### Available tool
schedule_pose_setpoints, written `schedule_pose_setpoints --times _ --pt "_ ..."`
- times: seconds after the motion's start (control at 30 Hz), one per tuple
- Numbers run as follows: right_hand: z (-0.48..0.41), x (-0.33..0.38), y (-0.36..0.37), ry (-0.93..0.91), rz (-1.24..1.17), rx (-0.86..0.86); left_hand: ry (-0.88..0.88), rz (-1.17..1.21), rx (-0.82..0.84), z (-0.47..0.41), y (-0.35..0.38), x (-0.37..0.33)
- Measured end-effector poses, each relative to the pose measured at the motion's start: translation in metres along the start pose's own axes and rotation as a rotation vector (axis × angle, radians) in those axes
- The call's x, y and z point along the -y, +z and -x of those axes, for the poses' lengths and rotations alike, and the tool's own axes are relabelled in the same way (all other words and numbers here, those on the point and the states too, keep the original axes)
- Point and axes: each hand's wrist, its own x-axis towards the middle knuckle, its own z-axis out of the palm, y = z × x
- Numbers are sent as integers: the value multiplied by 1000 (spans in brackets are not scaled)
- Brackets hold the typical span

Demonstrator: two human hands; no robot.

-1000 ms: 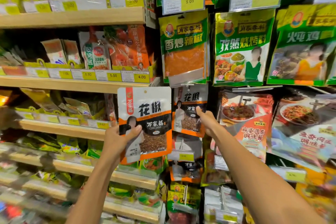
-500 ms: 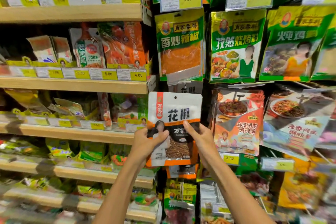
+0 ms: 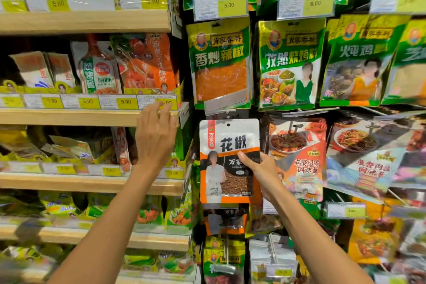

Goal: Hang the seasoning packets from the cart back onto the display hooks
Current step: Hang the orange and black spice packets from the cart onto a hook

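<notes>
White packet [image 3: 228, 161]: just below the hook [image 3: 227, 112], hole not yet threaded.
Left hand [image 3: 155, 138]: has let go, fingers loose, beside the shelf [image 3: 87, 117].
Right hand [image 3: 260, 168]: alone now, pinches the packet's edge.

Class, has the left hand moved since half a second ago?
Yes: the left hand left the peppercorn packet and rose to the wooden shelf.

You read 花椒 on the white packet [image 3: 228, 143] at centre, 香炒辣椒 on the green packet [image 3: 219, 67] above it, and 5.00 on the price tag [image 3: 228, 5] at upper centre.
</notes>
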Motion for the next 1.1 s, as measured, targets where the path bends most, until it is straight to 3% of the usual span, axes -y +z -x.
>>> schedule_pose_setpoints --times 0.17,0.6,0.93,1.1 --pt "-15 8 2 -45 71 5 138 -25 -8 7 23 21" --pt "-44 3 14 34 45 -86 104 74 -42 14 32 23" --pt "-98 -3 36 167 219 -297 92 82 11 14 25 22" --pt "-101 1 38 236 358 -243 81 109 49 13 21 21"
